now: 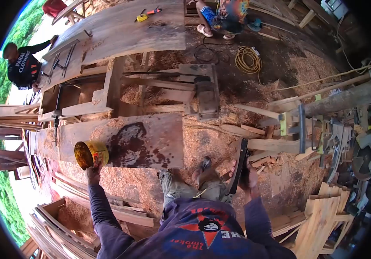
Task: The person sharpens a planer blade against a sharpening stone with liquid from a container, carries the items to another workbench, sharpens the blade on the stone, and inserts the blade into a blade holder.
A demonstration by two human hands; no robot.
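My left hand (93,172) is closed on the rim side of a yellow tub (100,152), tilted so its dark, stained inside shows. The tub is over the left part of a wide wooden board (164,134), which has a dark wet patch (129,144) and scattered shavings. On my right side, my right hand (249,176) is wrapped around a long, black, straight-edged tool (238,166), held nearly upright beside my leg. Its exact kind I cannot make out. The tool is apart from the board.
A person in a dark shirt (23,64) stands by a large wooden panel (142,30); another person (228,15) is at the top. A coiled yellow cord (248,59) lies on the shaving-covered floor. A miter saw (366,155) and timber pieces stand at right.
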